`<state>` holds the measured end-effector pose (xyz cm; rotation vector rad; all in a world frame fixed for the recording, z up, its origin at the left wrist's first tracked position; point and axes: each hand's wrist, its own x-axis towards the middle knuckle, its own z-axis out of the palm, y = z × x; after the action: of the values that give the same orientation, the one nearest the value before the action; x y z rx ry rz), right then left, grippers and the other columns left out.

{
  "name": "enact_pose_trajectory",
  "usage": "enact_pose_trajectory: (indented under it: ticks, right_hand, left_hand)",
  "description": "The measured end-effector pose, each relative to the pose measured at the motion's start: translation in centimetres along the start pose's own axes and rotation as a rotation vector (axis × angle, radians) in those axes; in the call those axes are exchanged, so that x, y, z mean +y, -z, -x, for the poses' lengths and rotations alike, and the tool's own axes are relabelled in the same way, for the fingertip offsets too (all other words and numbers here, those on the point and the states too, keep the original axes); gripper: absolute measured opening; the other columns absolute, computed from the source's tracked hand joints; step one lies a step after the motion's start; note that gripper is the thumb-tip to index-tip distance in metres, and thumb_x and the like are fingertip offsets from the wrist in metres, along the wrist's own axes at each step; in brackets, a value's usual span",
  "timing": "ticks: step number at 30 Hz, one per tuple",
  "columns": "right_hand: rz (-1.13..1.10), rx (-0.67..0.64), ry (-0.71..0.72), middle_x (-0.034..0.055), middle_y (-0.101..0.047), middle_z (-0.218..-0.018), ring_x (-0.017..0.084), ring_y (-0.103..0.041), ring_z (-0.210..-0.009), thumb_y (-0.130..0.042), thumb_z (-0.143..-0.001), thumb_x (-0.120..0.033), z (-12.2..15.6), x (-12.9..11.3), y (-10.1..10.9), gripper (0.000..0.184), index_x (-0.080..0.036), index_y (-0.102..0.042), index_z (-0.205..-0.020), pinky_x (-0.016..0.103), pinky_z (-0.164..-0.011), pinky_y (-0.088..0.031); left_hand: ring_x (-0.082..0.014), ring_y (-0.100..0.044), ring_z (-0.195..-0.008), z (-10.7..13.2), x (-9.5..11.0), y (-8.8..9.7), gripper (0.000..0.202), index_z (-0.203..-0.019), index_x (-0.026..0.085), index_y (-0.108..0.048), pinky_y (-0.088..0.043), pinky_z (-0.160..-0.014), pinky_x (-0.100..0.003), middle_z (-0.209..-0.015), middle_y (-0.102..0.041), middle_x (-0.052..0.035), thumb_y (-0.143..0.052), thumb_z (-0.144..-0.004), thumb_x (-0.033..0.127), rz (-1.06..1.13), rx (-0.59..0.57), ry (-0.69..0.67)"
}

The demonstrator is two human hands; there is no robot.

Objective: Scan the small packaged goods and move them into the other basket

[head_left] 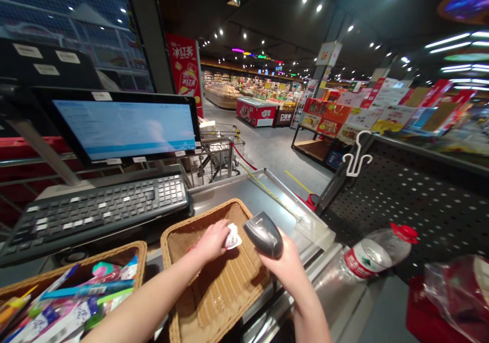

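Note:
My left hand (212, 241) is closed round a small white and pink packet (232, 236), held over an empty wicker basket (179, 233). My right hand (287, 266) grips a dark grey handheld barcode scanner (263, 233), whose head points toward the packet from the right. The two are only a few centimetres apart. Both hands hover above the steel checkout counter (263, 195).
A second wicker basket (126, 254) at the lower left holds several colourful packets. A black keyboard (99, 213) and a monitor (126, 126) stand behind it. At the right lie a plastic water bottle (374, 254) with a red cap and a plastic bag (454, 287). Shopping carts (221, 149) stand beyond the counter.

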<state>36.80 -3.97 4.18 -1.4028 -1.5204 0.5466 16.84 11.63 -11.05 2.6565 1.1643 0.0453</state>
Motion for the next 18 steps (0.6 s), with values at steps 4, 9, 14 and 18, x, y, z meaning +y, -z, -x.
enact_pose_trajectory:
  ticks: [4,9,14,18]
  right_hand:
    - [-0.003,0.002,-0.032,0.0071,-0.071,-0.092,0.024,-0.068,-0.082,-0.066,-0.076,-0.023,0.0,-0.2,-0.4,0.023,-0.019,-0.069,-0.098,0.036,-0.078,-0.054]
    - [0.018,-0.016,-0.022,0.0080,-0.071,-0.092,0.025,-0.067,-0.084,-0.066,-0.076,-0.026,0.2,-0.9,-0.9,0.022,-0.018,-0.068,-0.096,0.038,-0.080,-0.054]
    - [0.032,-0.014,0.008,0.0077,-0.071,-0.095,0.025,-0.068,-0.086,-0.066,-0.075,-0.024,0.3,-1.1,-1.8,0.027,-0.019,-0.068,-0.101,0.037,-0.080,-0.054]
    - [0.053,-0.037,0.047,0.0071,-0.071,-0.095,0.025,-0.068,-0.090,-0.067,-0.074,-0.022,0.4,-1.4,-2.8,0.023,-0.020,-0.069,-0.097,0.036,-0.082,-0.054]
  left_hand:
    - [-0.0295,-0.034,-0.143,0.5,-0.2,2.0,0.040,-0.110,0.020,-0.061,-0.031,-0.115,-0.044,-0.153,-0.042,-0.0140,-0.069,-0.071,0.025,0.007,0.134,-0.061]
    - [-0.0312,-0.036,-0.142,1.8,-0.3,4.5,0.032,-0.108,0.018,-0.061,-0.030,-0.116,-0.049,-0.152,-0.042,-0.0171,-0.066,-0.077,0.025,-0.008,0.287,-0.105]
    - [-0.0323,-0.038,-0.140,3.8,-0.4,7.3,0.024,-0.104,0.019,-0.060,-0.030,-0.114,-0.056,-0.152,-0.042,-0.0188,-0.065,-0.081,0.025,-0.130,0.460,-0.129]
    - [-0.0335,-0.037,-0.142,5.5,-0.9,9.4,0.035,-0.110,0.018,-0.058,-0.027,-0.114,-0.058,-0.154,-0.038,-0.0219,-0.068,-0.078,0.026,-0.215,0.474,-0.116]
